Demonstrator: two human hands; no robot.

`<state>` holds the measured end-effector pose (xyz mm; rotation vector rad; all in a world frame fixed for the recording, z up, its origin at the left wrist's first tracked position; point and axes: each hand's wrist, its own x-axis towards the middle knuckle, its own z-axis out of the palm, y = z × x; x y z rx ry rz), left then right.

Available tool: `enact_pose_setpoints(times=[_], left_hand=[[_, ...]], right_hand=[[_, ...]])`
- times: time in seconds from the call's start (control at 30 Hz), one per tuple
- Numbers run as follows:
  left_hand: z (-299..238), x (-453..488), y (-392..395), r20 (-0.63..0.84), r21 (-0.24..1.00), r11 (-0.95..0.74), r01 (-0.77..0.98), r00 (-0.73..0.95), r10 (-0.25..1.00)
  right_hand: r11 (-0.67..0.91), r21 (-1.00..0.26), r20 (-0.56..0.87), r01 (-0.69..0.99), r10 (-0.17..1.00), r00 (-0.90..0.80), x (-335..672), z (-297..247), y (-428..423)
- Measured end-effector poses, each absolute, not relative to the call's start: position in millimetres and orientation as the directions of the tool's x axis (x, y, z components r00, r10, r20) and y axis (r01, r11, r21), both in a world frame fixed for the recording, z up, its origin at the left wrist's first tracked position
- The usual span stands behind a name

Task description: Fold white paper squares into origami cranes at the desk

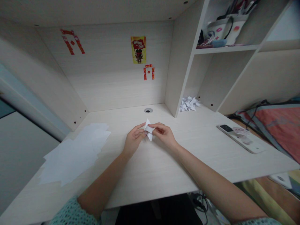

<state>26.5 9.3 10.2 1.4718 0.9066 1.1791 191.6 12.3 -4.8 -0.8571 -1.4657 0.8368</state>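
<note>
Between my two hands, just above the desk, is a small piece of folded white paper point(148, 128) with pointed ends up and down. My left hand point(134, 139) pinches it from the left side, thumb and fingers closed on its edge. From the right, my right hand point(164, 133) grips a flap of the same paper between thumb and forefinger. The fingers cover part of the folds. To the left of my left hand, a spread of white paper sheets point(77, 153) lies overlapping on the desk.
A pile of small folded white papers point(189, 103) sits in the lower shelf cubby. A phone point(241, 139) lies at the right of the desk point(150, 181). Cups with pens point(225, 29) stand on the upper shelf. A round cable hole point(148, 110) is near the back panel.
</note>
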Motion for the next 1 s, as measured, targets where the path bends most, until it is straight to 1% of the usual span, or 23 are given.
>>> enact_pose_setpoints(times=[0.2,0.3,0.37,0.47,0.57,0.63,0.73,0.83,1.0], left_hand=[[9.6,27.1,9.6,0.211,0.977,-0.205,-0.051,0.223,0.952],[7.2,26.7,11.6,0.184,0.982,-0.171,-0.078,0.209,0.961],[5.5,26.3,12.8,0.167,0.984,-0.149,-0.099,0.206,0.964],[4.0,25.8,13.5,0.166,0.984,-0.150,-0.096,0.201,0.965],[4.1,25.8,13.1,0.204,0.979,-0.199,-0.047,0.185,0.961],[4.6,25.3,13.1,0.225,0.974,-0.227,-0.013,0.172,0.959],[5.1,23.5,14.1,0.228,0.971,-0.238,0.033,0.177,0.957],[5.4,20.8,15.6,0.213,0.967,-0.239,0.091,0.228,0.950],[4.5,16.9,18.1,0.140,0.971,-0.185,0.154,0.263,0.955]], right_hand=[[0.346,-0.930,0.357,-0.121,0.930,-0.089,190.5,-4.0,13.0],[0.290,-0.943,0.311,-0.163,0.942,-0.125,191.7,-4.7,14.3],[0.278,-0.947,0.302,-0.162,0.941,-0.150,193.0,-5.3,15.2],[0.301,-0.940,0.325,-0.162,0.933,-0.155,194.0,-5.5,15.6],[0.315,-0.933,0.342,-0.175,0.927,-0.153,194.2,-3.7,14.9],[0.316,-0.933,0.345,-0.170,0.920,-0.186,195.9,-1.8,15.0],[0.340,-0.935,0.355,-0.101,0.897,-0.262,202.2,0.0,17.6],[0.315,-0.948,0.313,-0.047,0.896,-0.316,209.6,-1.2,22.2],[0.177,-0.983,0.181,-0.043,0.924,-0.336,213.8,-8.3,27.7]])
